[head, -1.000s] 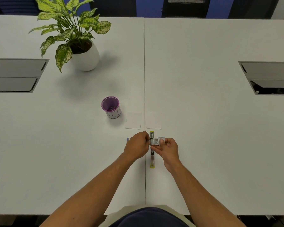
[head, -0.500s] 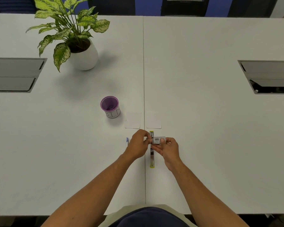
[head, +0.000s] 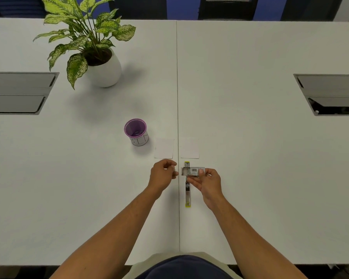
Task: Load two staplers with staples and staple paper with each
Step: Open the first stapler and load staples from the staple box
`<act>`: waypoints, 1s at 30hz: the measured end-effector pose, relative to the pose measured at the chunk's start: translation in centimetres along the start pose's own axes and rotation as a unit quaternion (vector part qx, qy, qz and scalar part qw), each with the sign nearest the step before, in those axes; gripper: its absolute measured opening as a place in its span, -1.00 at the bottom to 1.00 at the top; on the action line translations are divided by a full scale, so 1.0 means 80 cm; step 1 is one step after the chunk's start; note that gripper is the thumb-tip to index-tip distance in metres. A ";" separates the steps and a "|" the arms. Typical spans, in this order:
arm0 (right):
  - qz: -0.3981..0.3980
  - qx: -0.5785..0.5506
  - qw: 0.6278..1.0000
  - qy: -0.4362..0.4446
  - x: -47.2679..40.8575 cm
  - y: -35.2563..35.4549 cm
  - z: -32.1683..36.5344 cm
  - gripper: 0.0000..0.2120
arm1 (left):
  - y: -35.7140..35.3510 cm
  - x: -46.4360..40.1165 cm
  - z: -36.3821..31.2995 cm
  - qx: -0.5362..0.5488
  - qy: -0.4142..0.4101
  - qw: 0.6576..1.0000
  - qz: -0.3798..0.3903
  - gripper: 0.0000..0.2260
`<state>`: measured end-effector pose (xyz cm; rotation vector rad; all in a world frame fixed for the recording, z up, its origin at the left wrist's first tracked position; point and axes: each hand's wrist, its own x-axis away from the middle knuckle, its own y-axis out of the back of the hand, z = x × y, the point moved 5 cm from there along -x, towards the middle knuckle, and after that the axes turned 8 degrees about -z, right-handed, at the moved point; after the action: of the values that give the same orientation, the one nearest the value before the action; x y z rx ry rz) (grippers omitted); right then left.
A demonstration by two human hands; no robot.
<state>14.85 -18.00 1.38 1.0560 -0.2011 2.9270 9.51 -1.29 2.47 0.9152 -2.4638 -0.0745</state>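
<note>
Right hand [head: 209, 181] gripped staple box [head: 192, 171] over opened stapler [head: 187, 190], which lay by table [head: 250, 158] centre seam, near edge. Left hand [head: 162, 176] pinched something small, possibly staples; too blurred.

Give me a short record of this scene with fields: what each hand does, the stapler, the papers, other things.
left hand: curled, apart from the box, contents unclear
right hand: holds small staple box
stapler: opened flat on table, under the box
papers: two white slips, beyond the hands
other: purple cup, potted plant
</note>
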 end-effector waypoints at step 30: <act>0.021 0.035 0.999 0.005 0.009 0.001 -0.001 -0.90 | -0.011 0.014 0.010 0.029 0.057 0.991 0.115 -0.88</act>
<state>14.22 -18.12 1.74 1.0571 -0.1225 2.9972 8.93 -2.77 2.08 0.6347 -2.4554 0.1255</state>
